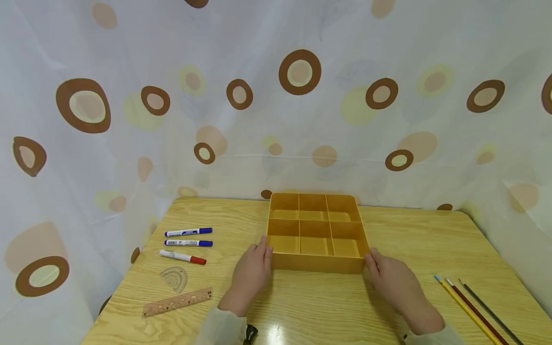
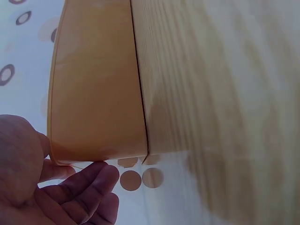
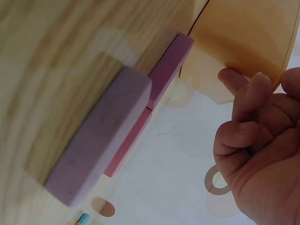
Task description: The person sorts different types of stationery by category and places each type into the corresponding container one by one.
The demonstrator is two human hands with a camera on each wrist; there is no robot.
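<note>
Two blue-capped markers point(image 1: 188, 232) and a red-capped marker point(image 1: 183, 257) lie at left on a wooden table point(image 1: 310, 306), a protractor point(image 1: 174, 278) and clear ruler point(image 1: 177, 302) nearer. At far center, a person's left hand point(image 1: 252, 268) pinches the near left corner of a yellow six-compartment tray point(image 1: 319, 263); the right hand point(image 1: 394, 282) grips its near right corner. Three pencils point(image 1: 476, 311) lie at near right.

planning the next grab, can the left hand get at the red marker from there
Likely yes: only bare table shows between the left hand and the red marker, though it would probably need to release the box first.
</note>
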